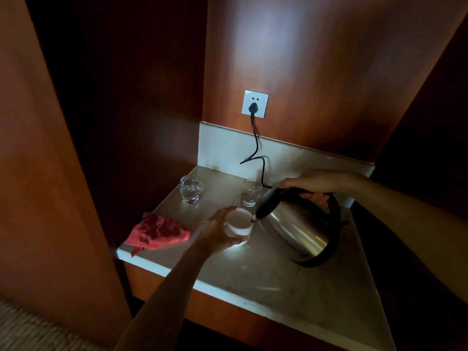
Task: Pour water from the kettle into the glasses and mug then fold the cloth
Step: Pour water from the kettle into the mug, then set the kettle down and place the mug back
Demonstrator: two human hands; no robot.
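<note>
My right hand (316, 184) grips the black handle of a steel kettle (296, 229), which is tilted left with its spout at the rim of a white mug (239, 222). My left hand (217, 230) wraps around the mug's left side on the pale counter (266, 274). Two clear glasses stand behind: one glass (190, 190) at the back left holds water, the other glass (251, 193) is just behind the mug. A crumpled red cloth (157, 233) lies at the counter's left front edge.
A white wall socket (254, 103) holds a black plug, and its cord (257, 148) runs down to the counter behind the kettle. Dark wooden panels close the niche on the left, back and right. Carpet (30, 328) shows at the lower left.
</note>
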